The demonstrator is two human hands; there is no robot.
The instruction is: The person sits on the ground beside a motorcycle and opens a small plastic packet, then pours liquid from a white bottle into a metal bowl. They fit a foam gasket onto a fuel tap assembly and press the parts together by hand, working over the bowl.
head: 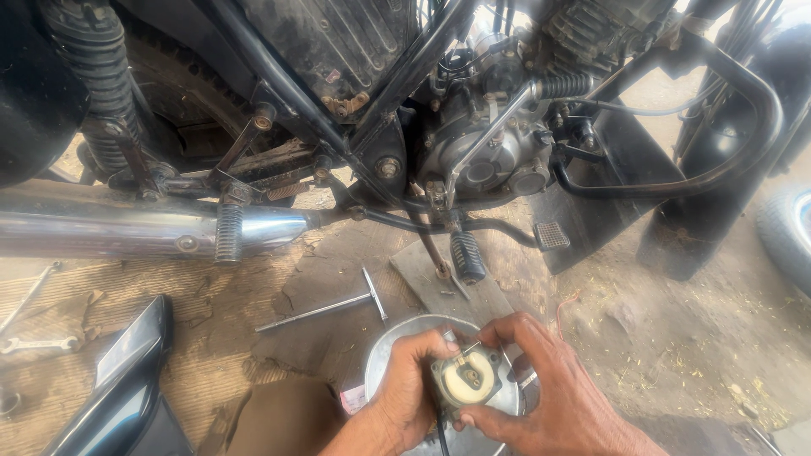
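Observation:
Both my hands hold a small metal carburettor part (pixel 465 379) with a pale round disc on its face, low in the view. My left hand (pixel 407 393) grips its left side. My right hand (pixel 553 397) wraps its right side and underside. The part hangs over a round metal bowl (pixel 397 342) on the ground. A thin black cable drops from the part between my hands.
A motorcycle stands ahead, with its engine (pixel 490 143), chrome exhaust pipe (pixel 127 232), footpegs (pixel 467 256) and crash guard (pixel 743 127). A T-handle wrench (pixel 338 306) lies on the dirt floor. Spanners (pixel 34 342) lie at left, beside a dark body panel (pixel 127 380).

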